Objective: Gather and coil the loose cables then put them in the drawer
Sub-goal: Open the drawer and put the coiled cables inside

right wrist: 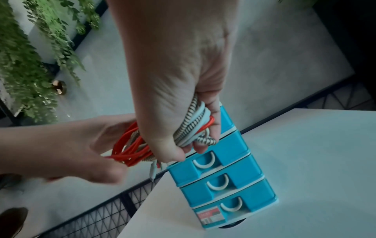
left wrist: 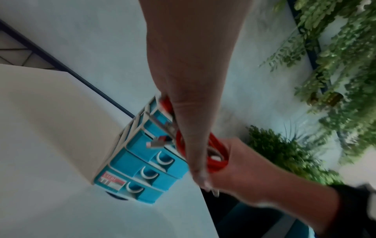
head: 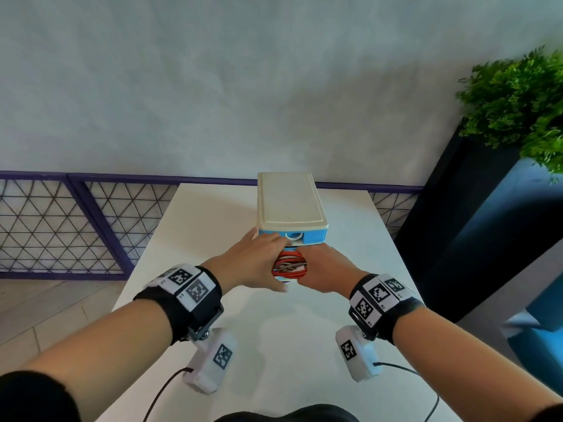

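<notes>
Drawer unit [right wrist: 221, 169]: smooth blue plastic, matt cream lid; cables [right wrist: 132, 149]: glossy red sheath, woven striped braid; table [head: 274, 345]: smooth matt white

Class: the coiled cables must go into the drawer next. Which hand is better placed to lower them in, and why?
Probably the right hand: its fingers already curl round the cable bundle at the blue drawer unit. The left hand only touches the red loops' side.

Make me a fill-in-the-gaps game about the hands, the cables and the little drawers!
1. The right hand grips a bundle of ____.
2. The drawer fronts of the little drawer box are ____.
3. The box stands on a white ____.
4. The brightest cable is ____.

Missing words: cables; blue; table; red
</notes>
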Demonstrator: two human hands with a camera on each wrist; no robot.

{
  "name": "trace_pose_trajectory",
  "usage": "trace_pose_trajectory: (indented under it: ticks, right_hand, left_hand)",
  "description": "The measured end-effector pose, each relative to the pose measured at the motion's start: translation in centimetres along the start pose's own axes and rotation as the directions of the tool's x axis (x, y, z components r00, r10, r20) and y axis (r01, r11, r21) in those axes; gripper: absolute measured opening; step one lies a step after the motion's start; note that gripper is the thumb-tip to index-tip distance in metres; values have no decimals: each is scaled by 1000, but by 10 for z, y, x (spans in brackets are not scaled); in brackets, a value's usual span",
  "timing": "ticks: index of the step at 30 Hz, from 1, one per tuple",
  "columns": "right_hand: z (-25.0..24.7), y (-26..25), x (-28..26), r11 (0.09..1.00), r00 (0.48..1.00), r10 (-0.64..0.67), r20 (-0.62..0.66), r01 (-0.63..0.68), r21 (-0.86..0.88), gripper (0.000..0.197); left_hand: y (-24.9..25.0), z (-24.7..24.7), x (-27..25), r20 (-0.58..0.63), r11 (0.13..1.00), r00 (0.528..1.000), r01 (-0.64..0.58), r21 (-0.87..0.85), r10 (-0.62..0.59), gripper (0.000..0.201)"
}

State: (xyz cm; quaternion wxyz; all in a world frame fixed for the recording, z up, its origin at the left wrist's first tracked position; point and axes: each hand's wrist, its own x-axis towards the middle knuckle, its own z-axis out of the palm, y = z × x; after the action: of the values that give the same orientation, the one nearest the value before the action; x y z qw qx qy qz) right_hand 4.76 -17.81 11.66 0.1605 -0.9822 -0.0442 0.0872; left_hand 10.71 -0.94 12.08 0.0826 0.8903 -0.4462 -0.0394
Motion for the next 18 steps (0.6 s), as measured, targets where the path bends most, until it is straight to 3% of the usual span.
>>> trace_pose_trajectory:
  ticks: [2, 5, 10, 18]
  right_hand:
    - [-2, 7, 4, 999, 1000, 1, 7, 0, -54, 29]
    - [-4, 11, 9, 992, 1000, -9, 24, 11, -123, 34]
    - [-7, 12, 23, 981, 999, -4, 41, 12, -196, 51]
    - [-10, 23, 36, 992, 999, -32, 32, 36, -117, 42]
  left_hand:
    - [0, -9, 5, 35, 984, 999, 18, -177, -12, 74]
    - [-3, -19, 14, 3, 946, 996, 82, -314, -86, 58]
    - [-10, -11, 30, 73, 959, 984, 174, -224, -161, 41]
    - [-22, -9, 40, 28, 982, 990, 139, -125, -137, 27]
